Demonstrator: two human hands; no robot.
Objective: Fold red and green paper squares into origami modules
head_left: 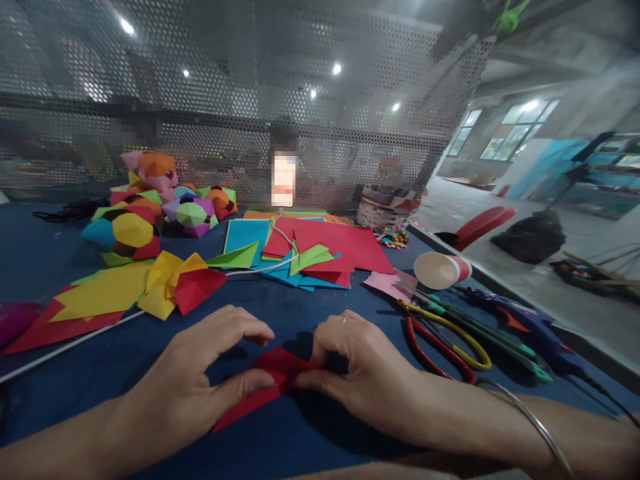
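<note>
"What sits between the hands?"
"One piece of red paper [281,368]; the right hand [373,363] pinches its near end, thumb to finger; the left hand [183,380] lays its thumb on it, fingers curved well clear."
"Around them?"
"Right of the right hand, one pair of scissors [453,322], one paper cup [436,271]; beyond the left, one yellow flower [163,288]."

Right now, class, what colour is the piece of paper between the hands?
The piece of paper is red, shown best in the head view.
</note>
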